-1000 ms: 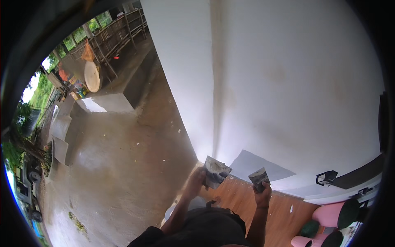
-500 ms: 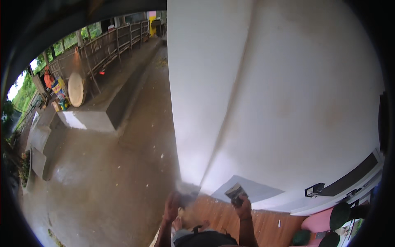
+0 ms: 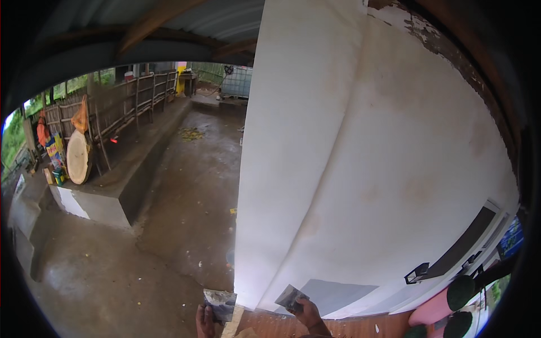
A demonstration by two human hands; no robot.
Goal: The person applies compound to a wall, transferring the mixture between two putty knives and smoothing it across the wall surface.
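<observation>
Gripping a smeared plate (image 3: 222,301), left hand (image 3: 205,323) points it upward; right hand (image 3: 308,314) clasps a darker plate (image 3: 289,297), tilted up-left; long axes unclear.

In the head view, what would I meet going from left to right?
Round wooden slab → small red item → left hand holding a flat plate → right hand holding another flat plate → black lantern

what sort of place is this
Likely a roofed outdoor patio or yard: there's a corrugated roof overhead, a bare concrete floor, and a stick fence with greenery beyond.
</observation>
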